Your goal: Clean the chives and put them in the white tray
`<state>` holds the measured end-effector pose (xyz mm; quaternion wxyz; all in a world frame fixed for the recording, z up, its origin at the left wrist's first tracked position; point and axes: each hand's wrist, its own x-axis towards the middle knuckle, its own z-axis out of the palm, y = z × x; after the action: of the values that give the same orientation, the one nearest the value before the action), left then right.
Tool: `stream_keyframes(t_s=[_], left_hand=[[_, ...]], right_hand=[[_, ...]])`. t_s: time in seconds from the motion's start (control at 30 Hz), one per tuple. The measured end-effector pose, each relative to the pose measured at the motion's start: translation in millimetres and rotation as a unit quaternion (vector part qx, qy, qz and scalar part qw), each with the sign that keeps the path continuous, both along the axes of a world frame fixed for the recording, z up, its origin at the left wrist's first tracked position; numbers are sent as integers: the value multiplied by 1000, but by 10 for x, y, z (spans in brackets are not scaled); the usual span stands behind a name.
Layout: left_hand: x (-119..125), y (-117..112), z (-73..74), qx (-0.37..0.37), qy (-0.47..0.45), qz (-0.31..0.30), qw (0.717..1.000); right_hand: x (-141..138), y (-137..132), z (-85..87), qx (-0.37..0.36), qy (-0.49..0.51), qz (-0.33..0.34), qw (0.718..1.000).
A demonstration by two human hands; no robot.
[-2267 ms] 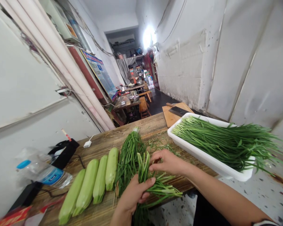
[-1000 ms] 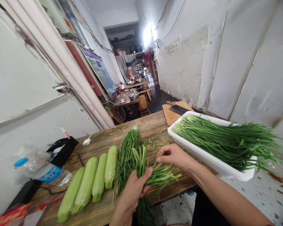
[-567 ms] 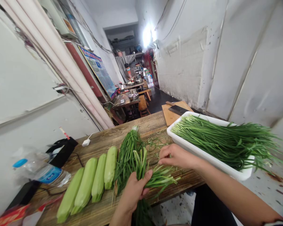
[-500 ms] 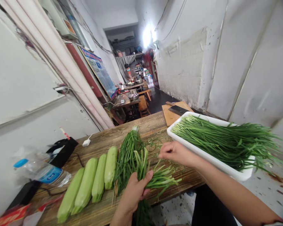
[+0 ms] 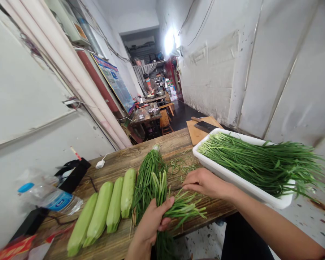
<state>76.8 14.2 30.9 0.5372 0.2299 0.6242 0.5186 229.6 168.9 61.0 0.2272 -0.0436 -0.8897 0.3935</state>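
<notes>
My left hand [image 5: 152, 220] is closed round a small bunch of green chives [image 5: 160, 187], stalks pointing up and away over the wooden table [image 5: 119, 166]. My right hand [image 5: 206, 182] hovers just right of that bunch, fingers pinched together at the loose chive leaves [image 5: 188, 206] that spread across the table edge. What the fingertips hold is too small to make out. A larger chive bundle [image 5: 148, 169] lies on the table behind my left hand.
Three pale green squashes [image 5: 108, 209] lie left of the chives. A white tray [image 5: 233, 178] heaped with chives sits at right, beyond it a cutting board with a cleaver [image 5: 203, 127]. A water bottle [image 5: 47, 196] and charger cable lie at left. A person works far back.
My right hand lifted slightly from the loose leaves toward the tray, then came back down to them. My left hand kept its grip on the chive bunch.
</notes>
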Motion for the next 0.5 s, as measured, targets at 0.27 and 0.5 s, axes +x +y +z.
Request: stream_keyframes(t_s=[0.27,0.5], left_hand=[[29,15,39,-19,-1,28,999],[49,34,87,-14,-4,10,1000]], right_hand=[[-39,95,-110,-247,72,-196,946],[43,7,-2,-47,4,37,998]])
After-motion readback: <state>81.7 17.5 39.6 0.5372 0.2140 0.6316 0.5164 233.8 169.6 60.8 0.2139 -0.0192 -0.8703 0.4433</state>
